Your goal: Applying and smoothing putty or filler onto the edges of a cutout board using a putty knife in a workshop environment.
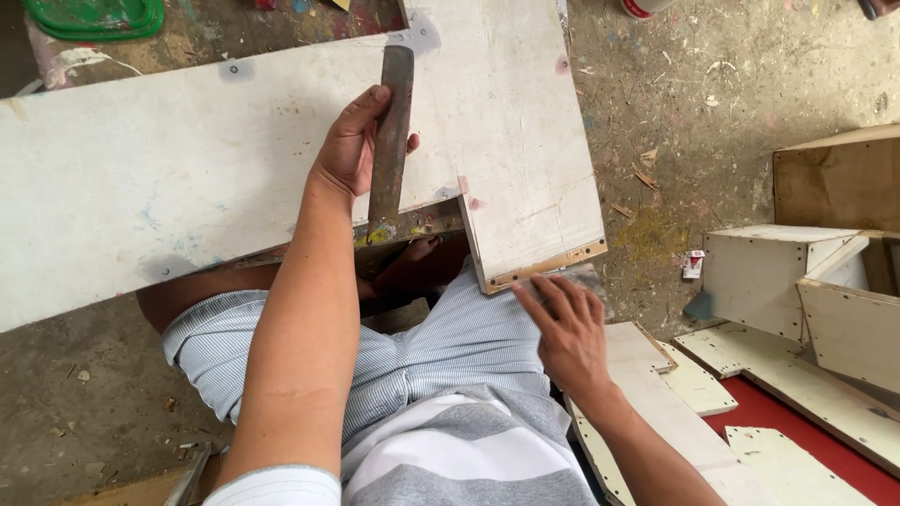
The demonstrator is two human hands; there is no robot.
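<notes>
The left hand point(354, 142) closes its fingers around a long, flat, dark rusty tool point(391, 131), most likely a file or rasp, holding it near its lower half so the bar stands lengthwise across the white painted board point(187, 169) that lies over the person's lap. The right hand point(567, 328) holds nothing; its fingers are spread flat and rest at the near corner of the smaller white panel point(525, 159), just by the bare wooden edge with screw holes point(548, 265). To work this well, the tool should probably be kept flat against the surface with even pressure, the wrist straight, while the right hand presses the panel down so it does not shift on the knees. The grip looks firm, thumb along the bar, which helps steer it. More cut white panels point(797, 281) lie on the dusty floor point(712, 112) to the right, and a green lid point(94, 17) sits at the top left.
</notes>
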